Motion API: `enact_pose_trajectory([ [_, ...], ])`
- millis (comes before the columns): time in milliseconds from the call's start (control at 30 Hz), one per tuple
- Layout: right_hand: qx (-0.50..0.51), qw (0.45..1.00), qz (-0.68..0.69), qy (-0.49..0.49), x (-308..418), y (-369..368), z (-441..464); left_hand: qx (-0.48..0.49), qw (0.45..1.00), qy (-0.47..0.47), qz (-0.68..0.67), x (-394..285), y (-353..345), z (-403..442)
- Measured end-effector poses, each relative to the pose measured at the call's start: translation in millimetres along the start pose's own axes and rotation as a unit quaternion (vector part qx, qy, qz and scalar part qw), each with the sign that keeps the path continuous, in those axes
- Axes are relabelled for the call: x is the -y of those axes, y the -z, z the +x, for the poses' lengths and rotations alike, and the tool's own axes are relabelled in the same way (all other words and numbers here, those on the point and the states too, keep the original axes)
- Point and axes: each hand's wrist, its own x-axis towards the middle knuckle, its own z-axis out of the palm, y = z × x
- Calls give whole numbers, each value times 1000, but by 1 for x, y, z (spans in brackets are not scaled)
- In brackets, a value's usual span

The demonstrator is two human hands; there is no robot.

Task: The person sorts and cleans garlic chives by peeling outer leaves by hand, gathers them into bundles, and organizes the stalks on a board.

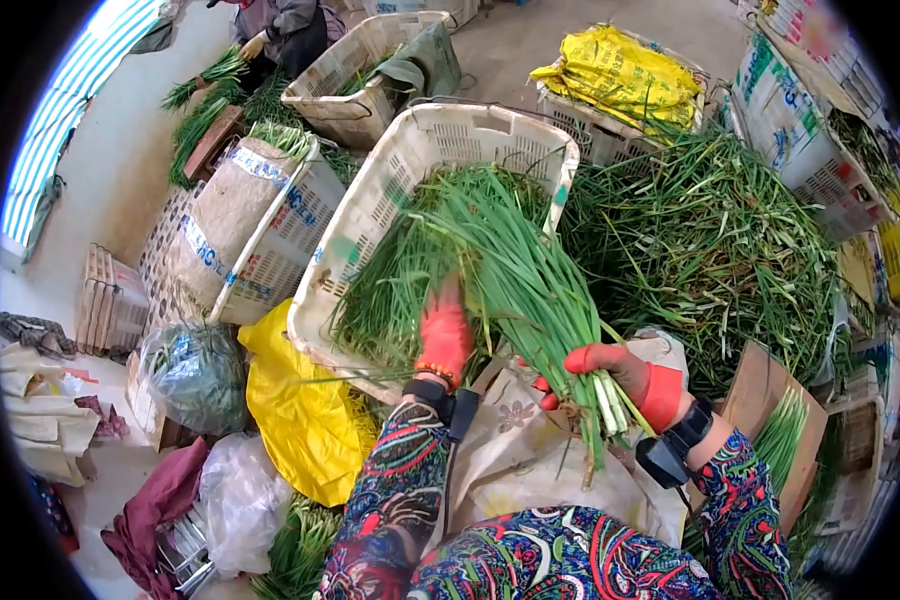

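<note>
In a red glove, my right hand [630,380] is closed round the white stem ends of a bunch of chives [520,260]. The long green leaves of the bunch slant up and left over a white plastic basket [320,290]. My left hand [445,330], also red-gloved, is at the loose greens [380,300] in the basket, beside the bunch. Motion smears its fingers, and leaves partly cover them, so whether they grip anything cannot be made out. A pale cloth [510,460] lies over my lap beneath the bunch.
A big heap of trimmed leaves [710,260] rises on the right, near cut chives on a board [760,390]. A yellow sack [290,400] and clear plastic bags [245,500] lie left. Behind stand more baskets [335,100] and another person [280,40].
</note>
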Motion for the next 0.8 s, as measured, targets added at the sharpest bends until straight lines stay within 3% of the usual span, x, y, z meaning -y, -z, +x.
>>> enact_pose_trajectory([
  [100, -37, 999, -4, -13, 9, 4, -17, 114, 989, -35, 83, 18, 8, 6],
  [233, -61, 998, -16, 13, 19, -2, -33, 100, 990, -80, 60, 28, -1, -3],
  [267, -102, 995, -20, -2, 29, -14, -41, 81, 981, -119, 131, 45, -20, -8],
  [333, -100, 993, -8, 59, 44, -20, -61, 163, 973, -39, 157, 69, -31, -31],
  [400, -122, 978, -8, 169, 59, -51, -84, 184, 975, 10, 125, 97, -33, -51],
  [433, -108, 975, 3, 192, 65, -55, -89, 217, 968, 12, 124, 98, -20, -54],
  [467, -122, 970, -26, 209, 73, -60, -97, 176, 973, -18, 146, 113, -27, -52],
  [533, -82, 969, -54, 228, 87, -59, -106, 209, 975, -7, 74, 150, -21, -35],
  [600, -40, 965, -31, 257, 98, -52, -106, 326, 935, 46, 131, 87, 85, -17],
  [667, -18, 965, -41, 258, 105, -53, -106, 329, 933, -3, 146, 85, 149, 11],
  [700, -48, 964, -66, 254, 101, -57, -106, 256, 965, -50, 12, 117, 166, 27],
  [733, -78, 961, -91, 250, 97, -62, -106, 160, 987, -15, -1, 103, 200, 36],
  [767, -86, 966, -97, 222, 93, -61, -105, 159, 952, -2, -260, 61, 248, 33],
  [800, -92, 977, -98, 164, 89, -58, -106, 85, 951, -74, -288, 14, 288, 23],
])
